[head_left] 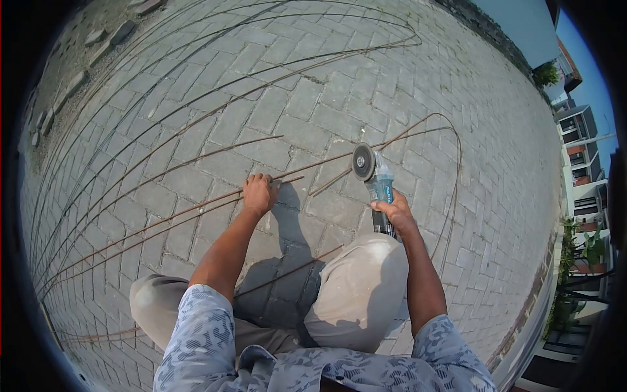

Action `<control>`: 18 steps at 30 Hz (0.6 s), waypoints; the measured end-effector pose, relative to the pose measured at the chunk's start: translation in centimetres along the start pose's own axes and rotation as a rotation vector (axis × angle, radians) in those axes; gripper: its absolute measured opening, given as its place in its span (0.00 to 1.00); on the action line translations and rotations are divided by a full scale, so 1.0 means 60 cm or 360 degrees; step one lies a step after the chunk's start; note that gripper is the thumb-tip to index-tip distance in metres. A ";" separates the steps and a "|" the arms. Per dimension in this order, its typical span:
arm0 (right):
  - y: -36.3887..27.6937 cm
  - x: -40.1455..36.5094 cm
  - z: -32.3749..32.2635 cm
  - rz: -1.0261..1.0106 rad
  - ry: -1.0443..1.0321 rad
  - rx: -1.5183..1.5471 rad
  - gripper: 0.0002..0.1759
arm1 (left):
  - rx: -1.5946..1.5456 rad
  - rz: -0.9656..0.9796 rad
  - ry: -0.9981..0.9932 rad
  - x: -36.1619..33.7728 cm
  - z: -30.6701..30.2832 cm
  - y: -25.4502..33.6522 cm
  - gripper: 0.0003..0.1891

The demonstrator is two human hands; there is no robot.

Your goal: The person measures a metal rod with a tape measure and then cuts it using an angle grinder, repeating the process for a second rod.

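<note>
My left hand (260, 194) is closed over a long, thin, rusty steel rod (326, 161) lying low over the paving. A second rod (215, 206) runs close alongside, its cut end just right of the hand. My right hand (400, 214) grips the body of a teal and black angle grinder (382, 189), held upright beside my knee. The grinder's round grey disc (363, 161) overlaps the rods in this view. Just left of the disc, a rod's free end (315, 194) points down toward me; this length leads back to a bent loop (455, 134).
Several more long rods (215, 85) curve over the grey block paving (366, 85) at the left and back. Another rod (294, 269) lies near my knees. Loose blocks (68, 91) line the far left edge. Houses (581, 150) and plants (591, 248) stand at the right.
</note>
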State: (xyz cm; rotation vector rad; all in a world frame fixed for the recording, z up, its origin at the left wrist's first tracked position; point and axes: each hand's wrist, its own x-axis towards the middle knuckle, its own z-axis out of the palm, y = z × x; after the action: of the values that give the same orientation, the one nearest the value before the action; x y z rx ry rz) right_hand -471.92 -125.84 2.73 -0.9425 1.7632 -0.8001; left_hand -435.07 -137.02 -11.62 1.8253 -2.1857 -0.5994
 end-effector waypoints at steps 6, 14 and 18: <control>0.016 -0.016 -0.060 0.0109 0.0180 0.0364 0.12 | 0.0079 0.0371 -0.0187 0.018 0.054 0.160 0.17; 0.062 -0.032 -0.116 0.0151 0.0362 0.0388 0.16 | 0.0248 0.0261 -0.0613 0.058 0.134 0.251 0.15; 0.050 -0.043 -0.129 0.0178 0.0331 0.0494 0.18 | 0.0485 0.0258 -0.0485 0.114 0.080 0.236 0.15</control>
State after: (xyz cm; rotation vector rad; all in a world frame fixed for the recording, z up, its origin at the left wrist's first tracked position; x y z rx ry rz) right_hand -479.27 -121.33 3.96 -0.5668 1.7830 -1.0929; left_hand -450.96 -140.96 -10.08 1.7633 -2.7281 -0.5669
